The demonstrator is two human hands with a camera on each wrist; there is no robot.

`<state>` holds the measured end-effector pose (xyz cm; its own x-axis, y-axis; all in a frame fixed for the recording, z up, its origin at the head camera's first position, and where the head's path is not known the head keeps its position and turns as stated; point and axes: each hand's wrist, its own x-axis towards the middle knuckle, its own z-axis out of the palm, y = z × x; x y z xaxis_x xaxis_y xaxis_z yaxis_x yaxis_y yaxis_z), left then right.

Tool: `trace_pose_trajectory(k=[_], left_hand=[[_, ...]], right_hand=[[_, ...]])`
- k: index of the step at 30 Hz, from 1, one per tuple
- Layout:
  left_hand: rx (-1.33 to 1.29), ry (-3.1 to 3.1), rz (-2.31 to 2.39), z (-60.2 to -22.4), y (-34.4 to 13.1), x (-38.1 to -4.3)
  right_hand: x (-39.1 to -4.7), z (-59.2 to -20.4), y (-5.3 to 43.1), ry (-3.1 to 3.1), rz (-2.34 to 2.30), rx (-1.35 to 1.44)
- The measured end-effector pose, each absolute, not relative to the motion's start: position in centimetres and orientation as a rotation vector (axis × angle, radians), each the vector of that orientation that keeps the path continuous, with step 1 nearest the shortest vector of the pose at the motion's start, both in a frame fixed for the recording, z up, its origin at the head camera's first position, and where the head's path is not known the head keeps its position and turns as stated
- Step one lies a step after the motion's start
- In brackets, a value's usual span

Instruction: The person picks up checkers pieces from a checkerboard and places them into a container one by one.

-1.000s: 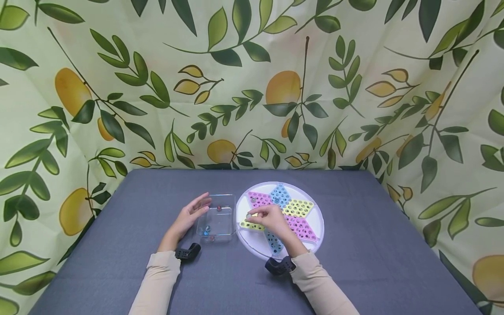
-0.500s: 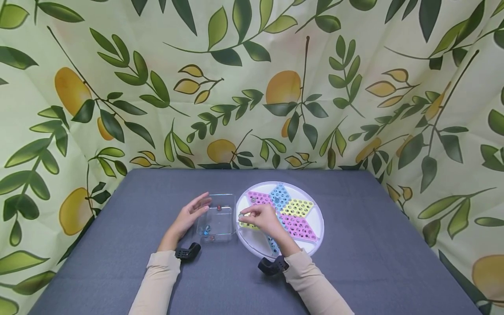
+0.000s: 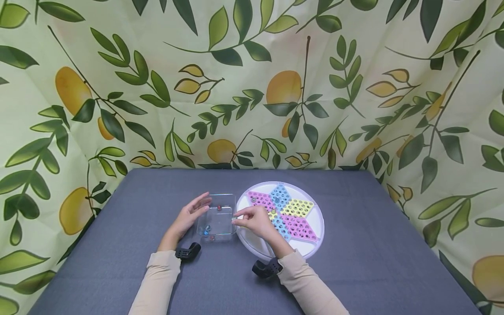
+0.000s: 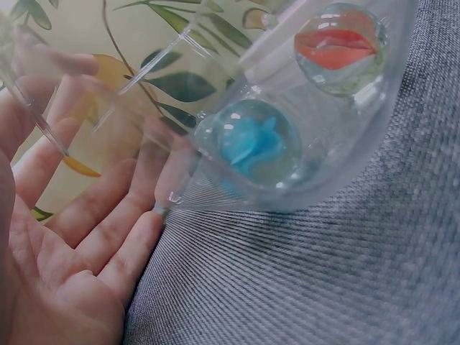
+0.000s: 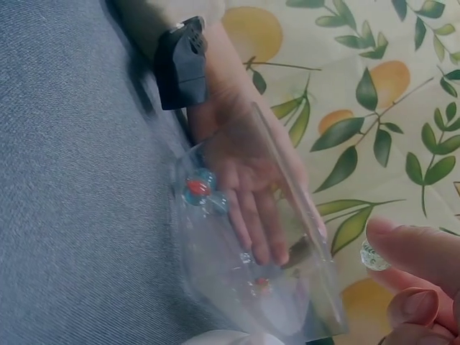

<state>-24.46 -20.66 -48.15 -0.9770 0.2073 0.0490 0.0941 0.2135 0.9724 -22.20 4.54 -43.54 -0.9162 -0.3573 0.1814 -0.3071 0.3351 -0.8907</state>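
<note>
- The clear box (image 3: pixel 224 222) is open above, so hands can enter from the top; its walls block a low sideways approach.
- The left hand (image 3: pixel 193 211) stands along the box's left wall, barring that side.
- The right hand (image 3: pixel 256 218) hangs where box and round board (image 3: pixel 252 245) lie close together, crowding that passage.
- Wide room lies over the counter (image 3: pixel 393 245) right of the board.
- Patterned cloth (image 3: pixel 244 78) closes off the far side.
</note>
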Motion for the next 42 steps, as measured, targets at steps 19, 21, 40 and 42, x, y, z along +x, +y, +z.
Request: trace_pose_trajectory(k=[19,21,40,42], left_hand=[[0.266,2.383,1.875,-48.2,-20.5,-24.6],[0.264,2.389,1.863,-48.2,-20.5,-24.5],[0.314,2.425,1.857,-48.2,-20.7,-24.5],[0.312,2.427,1.859,-48.3,-20.8,-24.5]], right_hand=[[-21.7,-44.9,3.6,2.473,-1.654,-0.586],[-21.7,-45.0,3.5,2.475,-1.645,-0.585],[-21.3,-44.9,3.3,2.435,-1.707,-0.552],[-21.6,-45.5,3.3,2.436,-1.71,-0.557]])
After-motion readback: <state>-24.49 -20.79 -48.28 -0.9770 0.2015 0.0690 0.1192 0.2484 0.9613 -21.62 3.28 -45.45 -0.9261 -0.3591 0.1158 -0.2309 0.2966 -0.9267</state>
